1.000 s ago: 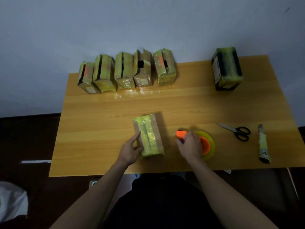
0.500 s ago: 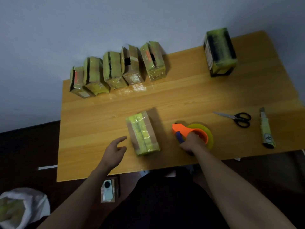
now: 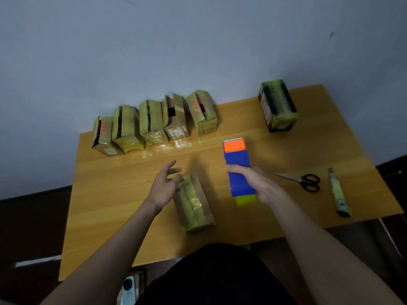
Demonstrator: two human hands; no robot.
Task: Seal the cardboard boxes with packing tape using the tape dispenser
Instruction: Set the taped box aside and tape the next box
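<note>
Nearest the person, a taped cardboard box lies flat on the wooden worktop, close to the front edge, its long side running away from the viewer. Yellow-green tape covers its top.

The left hand hangs over the far left corner of this box, fingers spread and loosely bent, holding nothing; whether it touches the box is not clear.

Just to the right, the right hand grips the tape dispenser and holds it up above the worktop, fingers wrapped around its blue body. The orange end with the toothed cutter points away from the person, and a bit of yellow-green tape roll shows at the near end, below the hand.

Further right, a pair of black-handled scissors lies on the worktop, blades pointing left. A utility knife lies beside them, near the right edge, apart from the scissors.

At the back left, a row of five boxes stands side by side along the wall, each wrapped in yellow-green tape, with dark slits or gaps along their tops. At the back right, well apart from the row, a single box stands alone, with a dark band down its top.
</note>
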